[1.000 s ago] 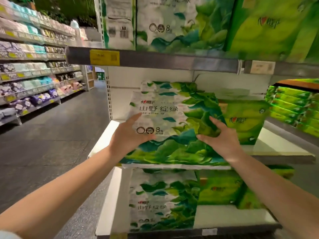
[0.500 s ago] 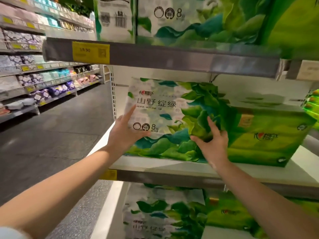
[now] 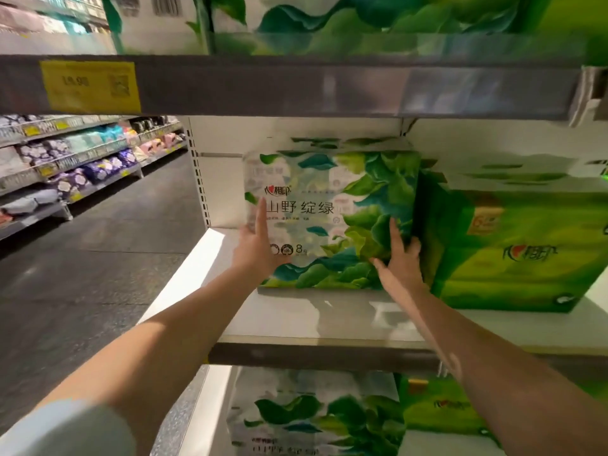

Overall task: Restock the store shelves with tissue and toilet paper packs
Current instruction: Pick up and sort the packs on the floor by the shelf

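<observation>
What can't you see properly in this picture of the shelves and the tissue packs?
- Yellow price tag, head view: its print is too blurred to read surely.
- Packs on the top shelf: cut off by the frame's upper edge.
- Leaf-print tissue pack: the left hand and right hand cover parts of its front.
- Pack on the lower shelf: blurred, cut off at the bottom edge.

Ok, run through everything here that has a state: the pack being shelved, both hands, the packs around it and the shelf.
Leaf-print tissue pack: upright on the middle shelf, set back from its front edge.
Left hand: fingers straight, pressing the pack's front.
Right hand: fingers straight against the pack's right part.
Green pack: beside it on the right, touching.
Middle shelf: bare strip in front.
</observation>
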